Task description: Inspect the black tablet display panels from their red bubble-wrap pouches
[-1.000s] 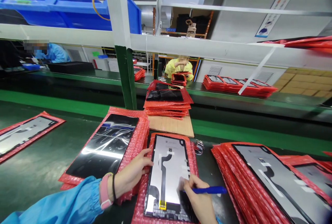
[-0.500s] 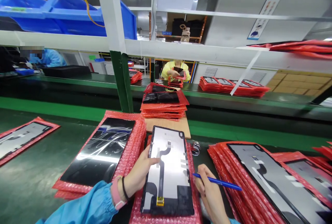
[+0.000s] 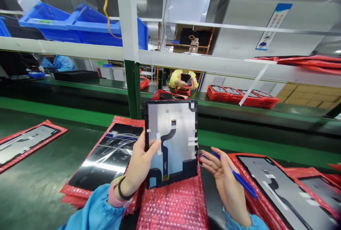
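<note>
My left hand grips a tablet screen panel by its left edge, thumb over the silvery back. The panel is tilted up, its back with a dark ribbon cable facing me. Under it lies a red bubble-wrap pouch. Just right of the panel, my right hand has its fingers stretched out, with a blue pen lodged between thumb and palm. A glossy black screen panel lies on red bubble-wrap pouches to the left.
More panels on red pouches are stacked at the right. Another panel lies far left on the green bench. A post and a shelf rail stand ahead. Across the bench sits a person in yellow.
My left hand has raised the screen panel from lying on the pouch to a steep tilt. My right hand's fingers have spread, and the pen has swung back against the palm.
</note>
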`<state>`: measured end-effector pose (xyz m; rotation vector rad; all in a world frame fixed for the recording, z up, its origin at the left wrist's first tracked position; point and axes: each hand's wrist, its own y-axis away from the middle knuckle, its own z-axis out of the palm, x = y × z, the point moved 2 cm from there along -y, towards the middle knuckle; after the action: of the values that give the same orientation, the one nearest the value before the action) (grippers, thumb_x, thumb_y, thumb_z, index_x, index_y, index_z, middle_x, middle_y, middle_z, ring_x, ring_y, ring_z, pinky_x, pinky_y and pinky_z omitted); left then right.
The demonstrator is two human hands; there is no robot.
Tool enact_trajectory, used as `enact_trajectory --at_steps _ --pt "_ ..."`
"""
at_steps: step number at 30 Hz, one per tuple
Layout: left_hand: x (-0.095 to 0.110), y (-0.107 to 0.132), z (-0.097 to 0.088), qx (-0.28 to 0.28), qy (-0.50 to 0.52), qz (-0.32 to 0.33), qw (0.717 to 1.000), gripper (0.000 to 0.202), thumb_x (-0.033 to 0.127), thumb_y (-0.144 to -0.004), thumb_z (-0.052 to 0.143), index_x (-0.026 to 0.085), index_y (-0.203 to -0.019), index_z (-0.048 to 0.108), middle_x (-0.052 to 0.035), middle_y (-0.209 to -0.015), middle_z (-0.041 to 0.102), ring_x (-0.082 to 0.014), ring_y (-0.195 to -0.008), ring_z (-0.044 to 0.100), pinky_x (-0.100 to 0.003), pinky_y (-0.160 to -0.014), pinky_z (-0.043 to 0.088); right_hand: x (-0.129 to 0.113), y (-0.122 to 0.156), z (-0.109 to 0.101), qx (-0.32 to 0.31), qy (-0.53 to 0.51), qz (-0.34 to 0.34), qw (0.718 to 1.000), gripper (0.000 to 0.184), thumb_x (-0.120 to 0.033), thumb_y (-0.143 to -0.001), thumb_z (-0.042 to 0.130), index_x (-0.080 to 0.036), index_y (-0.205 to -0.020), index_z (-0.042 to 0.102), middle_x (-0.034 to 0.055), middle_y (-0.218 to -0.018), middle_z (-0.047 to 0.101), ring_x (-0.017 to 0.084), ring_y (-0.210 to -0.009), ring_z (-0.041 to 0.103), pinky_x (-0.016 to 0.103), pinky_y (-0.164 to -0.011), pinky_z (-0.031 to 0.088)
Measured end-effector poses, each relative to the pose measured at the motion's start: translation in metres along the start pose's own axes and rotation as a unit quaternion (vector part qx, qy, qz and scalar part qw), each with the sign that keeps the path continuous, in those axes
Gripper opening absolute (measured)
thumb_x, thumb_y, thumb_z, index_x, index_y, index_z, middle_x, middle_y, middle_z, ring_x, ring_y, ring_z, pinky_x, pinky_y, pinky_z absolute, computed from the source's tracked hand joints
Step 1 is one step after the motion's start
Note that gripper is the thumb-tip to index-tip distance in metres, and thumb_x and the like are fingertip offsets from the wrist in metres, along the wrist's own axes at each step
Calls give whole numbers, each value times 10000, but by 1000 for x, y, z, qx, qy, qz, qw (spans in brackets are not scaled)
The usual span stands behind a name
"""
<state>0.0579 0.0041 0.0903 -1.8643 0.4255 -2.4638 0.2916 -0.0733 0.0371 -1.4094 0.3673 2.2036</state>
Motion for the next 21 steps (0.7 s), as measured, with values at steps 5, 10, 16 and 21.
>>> enact_trajectory --at_steps 5,10,16,21 --pt "14 4 -2 24 -150 190 970 104 163 -800 700 235 -834 767 4 -775 768 -167 -722 701 -238 -729 537 -28 8 33 -82 -69 -21 994 433 -501 -805 713 -276 -1168 645 95 -1305 659 281 -1162 640 402 -914 547" --pt "10 3 7 -188 -235 335 893 438 6 -819 592 291 -1119 736 -26 -1099 760 -237 -1089 693 -330 -974 520 -39 19 57 -199 -115 19 973 686 -764 -636 682 -328 -1166 675 95 -1347 622 366 -1243 562 551 -903 524" --pt "8 -6 9 -263 -267 326 868 413 32 -836 581 315 -1090 741 -39 -1115 741 -269 -1151 657 -447 -1075 440 -21 12 46 -97 -77 36 992 373 -646 -573 787 -302 -702 726 89 -911 777 374 -1032 680 568 -880 521" --pt "20 6 19 -277 -300 373 833 447 80 -826 647 324 -1198 689 -70 -1185 718 -300 -1258 573 -479 -1142 337 -8 9 37 -131 -97 65 984 349 -590 -651 756 -298 -839 719 73 -993 762 351 -1058 665 532 -875 524"
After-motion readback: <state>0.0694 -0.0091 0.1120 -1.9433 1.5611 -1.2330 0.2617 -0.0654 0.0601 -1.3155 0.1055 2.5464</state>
